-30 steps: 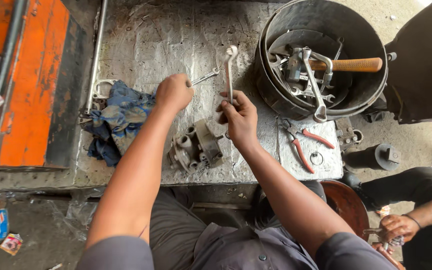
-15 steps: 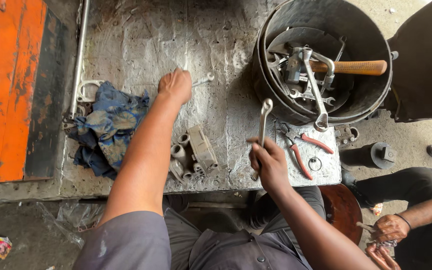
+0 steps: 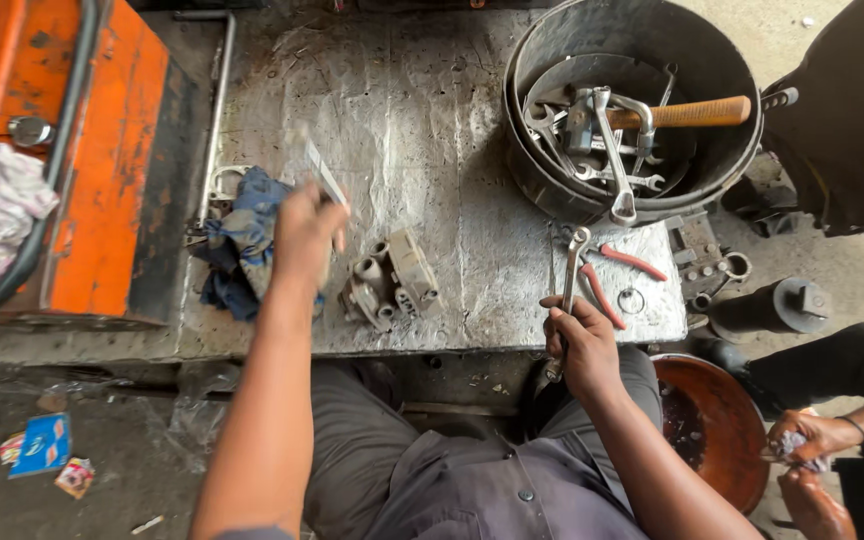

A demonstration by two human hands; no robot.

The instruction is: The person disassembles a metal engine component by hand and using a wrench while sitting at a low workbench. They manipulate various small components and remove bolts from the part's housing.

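Two hands worked over the dented metal tabletop [image 3: 412, 110], each with its own tool. The right hand [image 3: 580, 345] had its fingers wrapped tight round the lower shank of a ring spanner [image 3: 573, 262], whose ring end pointed away from the person and lay beside the red-handled pliers [image 3: 607, 280]. It was gripped low on the shank, seemingly for the sake of reach and leverage. That wrist sat at the near edge of the tabletop, forearm running back toward the body, elbow bent.

The left hand [image 3: 302, 235] was stretched further out, arm nearly straight, knuckles up. Its fingers were closed on a thin flat metal strip [image 3: 327, 180] that stuck out past them at a slant; motion blur hid just how the strip was pinched. Under and beside this hand lay a crumpled blue rag [image 3: 237, 240], probably kept there for wiping greasy parts.

Between the two hands rested the grey cast metal part [image 3: 392, 280], with several round bores, touched by neither hand and set near the front edge, within easy reach of both.

At the far right stood a black bucket [image 3: 722, 170] holding spanners and a wooden-handled hammer [image 3: 697, 112], close to the right arm. Another person's hands [image 3: 802, 450] were busy at the lower right, beside a rusty brown bowl [image 3: 727, 420].
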